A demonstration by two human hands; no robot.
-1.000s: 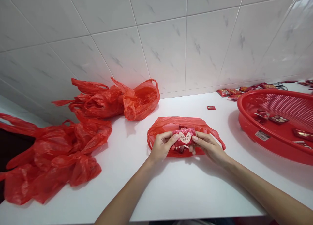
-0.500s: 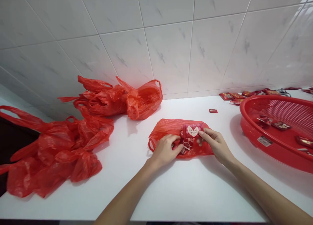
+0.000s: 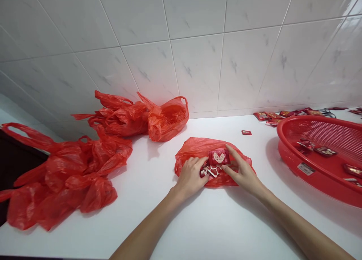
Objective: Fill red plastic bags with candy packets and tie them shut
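A red plastic bag [image 3: 198,144] lies flat in the middle of the white table, with several small red packets on top of it. The uppermost packet [image 3: 218,157] bears a pale heart with print. Just below it shows a packet with a white pattern [image 3: 214,171]. My left hand [image 3: 192,176] curls round the left ends of the packets, closed on them. At the right end, my right hand [image 3: 243,172] has its index finger at the heart packet's top edge and its thumb at the lower edge, gripping it between them. Its other fingers are mostly hidden.
Crumpled red bags [image 3: 63,173] are heaped at the left, and more red bags [image 3: 124,118] stand by the tiled wall. A red mesh basket [image 3: 305,160] with several packets is at the right. Behind it lie more packets [image 3: 271,117]; one small red packet [image 3: 246,132] lies alone.
The heart packet has moved slightly left and down onto the patterned packet. My right hand has gone from a pinch on its front to a wider grip at its edges.
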